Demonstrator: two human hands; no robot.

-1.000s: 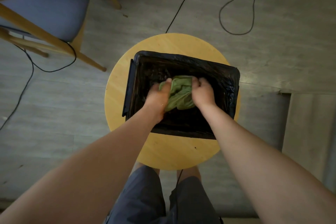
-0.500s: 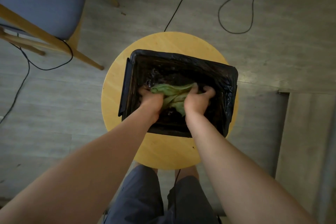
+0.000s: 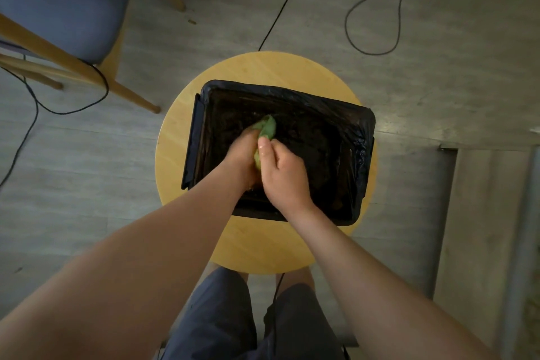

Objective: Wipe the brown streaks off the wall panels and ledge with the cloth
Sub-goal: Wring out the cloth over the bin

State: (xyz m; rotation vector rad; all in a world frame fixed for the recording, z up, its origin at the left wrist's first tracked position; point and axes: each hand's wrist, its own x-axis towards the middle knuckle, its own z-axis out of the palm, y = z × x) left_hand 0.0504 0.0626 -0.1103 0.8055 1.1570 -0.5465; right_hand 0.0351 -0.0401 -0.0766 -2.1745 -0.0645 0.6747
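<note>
A green cloth [image 3: 267, 127] is bunched into a tight roll between my two hands, over a black-lined basin [image 3: 344, 125] that stands on a round wooden stool [image 3: 263, 67]. My left hand [image 3: 244, 155] grips the roll from the left. My right hand [image 3: 285, 172] is curled round it from the right, thumb on top. Only the cloth's top end and a strip between the hands show. No wall panels or ledge with brown streaks are in view.
A wooden chair with a grey seat [image 3: 58, 17] stands at the upper left. Black cables [image 3: 371, 8] trail over the grey floor behind the stool. A step edge [image 3: 450, 213] runs down the right side. My legs in dark shorts [image 3: 233, 315] are below the stool.
The cloth, spread between my hands earlier and pushed down into the basin, is now squeezed into a tight roll. Both hands have come together around it.
</note>
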